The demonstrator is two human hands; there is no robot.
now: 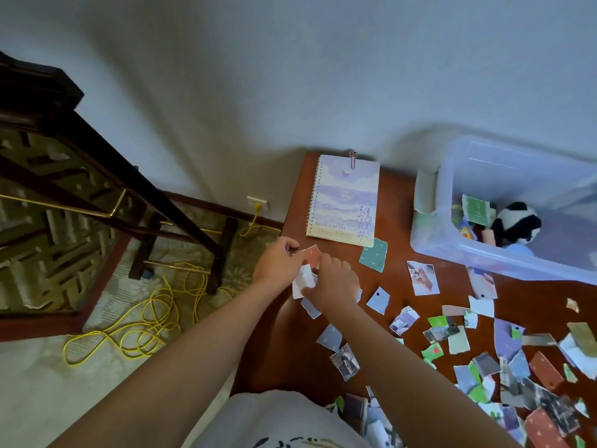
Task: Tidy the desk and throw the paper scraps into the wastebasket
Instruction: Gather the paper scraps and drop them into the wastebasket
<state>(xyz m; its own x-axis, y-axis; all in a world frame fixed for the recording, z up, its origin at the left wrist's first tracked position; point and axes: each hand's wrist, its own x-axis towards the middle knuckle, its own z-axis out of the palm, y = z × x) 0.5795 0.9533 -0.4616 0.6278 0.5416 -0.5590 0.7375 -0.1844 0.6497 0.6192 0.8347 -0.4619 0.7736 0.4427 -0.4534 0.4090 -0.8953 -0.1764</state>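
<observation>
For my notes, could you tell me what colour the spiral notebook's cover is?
The notebook cover is pale purple and cream, seen in head view.

This looks like a room in a home, a study corner or bedroom rather than a workplace. A polished reddish-brown wooden bench (290, 337) stands against a plain pale wall (290, 76). On it lie a spiral notebook (344, 198) with a pastel cover, torn paper scraps (484, 367) and a clear plastic storage box (484, 257) holding a panda soft toy (517, 223). Beside the bench, patterned carpet (38, 263) covers the floor under dark wooden furniture (97, 163) with brass rails. A yellow cable (155, 318) runs in loops from a low wall socket (257, 202).
</observation>
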